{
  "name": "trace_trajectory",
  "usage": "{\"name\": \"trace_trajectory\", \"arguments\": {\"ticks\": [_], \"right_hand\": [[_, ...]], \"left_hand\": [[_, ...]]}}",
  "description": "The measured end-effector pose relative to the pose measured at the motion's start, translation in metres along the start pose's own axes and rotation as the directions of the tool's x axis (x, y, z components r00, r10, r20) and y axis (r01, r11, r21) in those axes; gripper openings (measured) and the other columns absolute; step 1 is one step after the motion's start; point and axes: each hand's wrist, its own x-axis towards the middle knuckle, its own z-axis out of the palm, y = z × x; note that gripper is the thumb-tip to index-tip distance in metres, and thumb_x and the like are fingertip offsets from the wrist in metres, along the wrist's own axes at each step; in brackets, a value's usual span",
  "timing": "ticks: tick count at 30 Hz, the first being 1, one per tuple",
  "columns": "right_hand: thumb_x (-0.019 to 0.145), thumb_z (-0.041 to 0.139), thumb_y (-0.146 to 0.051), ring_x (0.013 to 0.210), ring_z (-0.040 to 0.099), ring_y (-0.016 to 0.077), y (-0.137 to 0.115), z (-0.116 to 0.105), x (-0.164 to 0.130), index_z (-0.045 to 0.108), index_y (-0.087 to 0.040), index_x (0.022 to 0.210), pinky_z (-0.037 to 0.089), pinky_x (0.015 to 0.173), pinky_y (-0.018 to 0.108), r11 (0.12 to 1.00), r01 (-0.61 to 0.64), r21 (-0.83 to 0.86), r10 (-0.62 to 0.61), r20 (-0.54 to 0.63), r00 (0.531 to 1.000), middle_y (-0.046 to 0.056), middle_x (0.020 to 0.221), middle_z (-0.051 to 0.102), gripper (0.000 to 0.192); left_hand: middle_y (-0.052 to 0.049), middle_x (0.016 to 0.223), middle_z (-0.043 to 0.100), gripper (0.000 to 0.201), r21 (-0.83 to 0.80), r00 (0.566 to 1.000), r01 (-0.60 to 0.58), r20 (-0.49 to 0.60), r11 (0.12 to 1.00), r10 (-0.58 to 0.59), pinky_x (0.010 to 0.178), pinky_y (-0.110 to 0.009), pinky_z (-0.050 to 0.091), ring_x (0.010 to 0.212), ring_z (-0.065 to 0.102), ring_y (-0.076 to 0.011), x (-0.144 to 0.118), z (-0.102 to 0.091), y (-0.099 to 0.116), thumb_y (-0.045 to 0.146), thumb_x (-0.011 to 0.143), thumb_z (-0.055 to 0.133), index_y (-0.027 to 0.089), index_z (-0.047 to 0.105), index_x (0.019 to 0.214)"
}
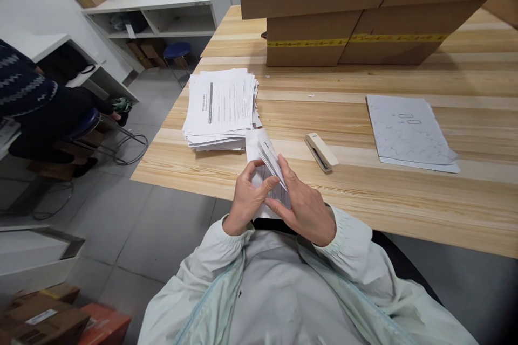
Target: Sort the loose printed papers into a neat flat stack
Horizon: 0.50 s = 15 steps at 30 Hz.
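Note:
Both hands hold printed paper sheets [259, 143] at the table's front edge, with one side of the paper lifted and bent over. My left hand [251, 194] pinches the sheets from the left, thumb on top. My right hand [301, 202] grips the lifted part from the right, its fingers along the paper's edge. How many sheets there are I cannot tell. Just beyond my left hand lies a thick stack of printed papers [220, 102], its edges uneven. To the right of my hands a beige stapler [321, 152] rests on the table.
On the wooden table [424, 205], scribbled sheets [410, 129] lie at the right. Large cardboard boxes [315, 48] are stacked at the back. At the left, a person [36, 97] sits on a stool. More cartons [46, 315] stand on the floor at lower left.

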Motion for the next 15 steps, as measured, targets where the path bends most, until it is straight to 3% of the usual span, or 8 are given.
{"name": "trace_trajectory", "arguments": {"ticks": [4,8,11,15], "right_hand": [[0.097,0.057,-0.043,0.141,0.05,0.0306,0.0,0.001,0.0,-0.015,-0.025,0.162,0.062,0.09,0.042,1.0,0.006,0.017,-0.006,-0.01,1.0,0.017,0.161,0.038,0.099],[0.096,0.058,-0.043,0.145,0.044,0.031,0.002,0.0,-0.001,-0.017,-0.026,0.162,0.06,0.096,0.044,1.0,0.019,0.018,-0.018,-0.075,0.997,0.018,0.164,0.033,0.102],[0.095,0.06,-0.042,0.146,0.044,0.0338,0.006,-0.005,-0.008,-0.008,-0.029,0.164,0.062,0.089,0.044,0.999,0.032,-0.041,-0.038,-0.162,0.986,0.018,0.166,0.025,0.098],[0.094,0.063,-0.041,0.142,0.049,0.0356,0.013,-0.011,-0.022,0.011,-0.032,0.164,0.064,0.083,0.043,0.994,0.05,-0.101,-0.07,-0.206,0.976,0.017,0.168,0.022,0.088]], "left_hand": [[-0.007,0.104,0.075,0.04,-0.043,1.0,0.002,0.014,0.999,-0.002,0.088,-0.031,0.05,0.096,0.067,-0.0215,-0.001,0.001,0.0,0.042,0.078,0.078,0.016,0.069,0.107],[-0.006,0.102,0.077,0.032,-0.235,0.995,0.102,0.0,0.967,-0.105,0.093,-0.034,0.051,0.096,0.069,-0.0217,-0.001,0.002,-0.002,0.038,0.078,0.078,0.016,0.074,0.101],[-0.005,0.096,0.077,0.031,-0.331,0.984,0.138,-0.064,0.934,-0.168,0.088,-0.033,0.053,0.089,0.069,-0.02,-0.001,0.001,-0.006,0.037,0.075,0.081,0.016,0.074,0.097],[-0.005,0.099,0.077,0.029,-0.298,0.981,0.055,-0.159,0.953,-0.107,0.09,-0.033,0.052,0.094,0.069,-0.0202,-0.003,0.003,-0.008,0.038,0.077,0.08,0.017,0.075,0.097]]}}
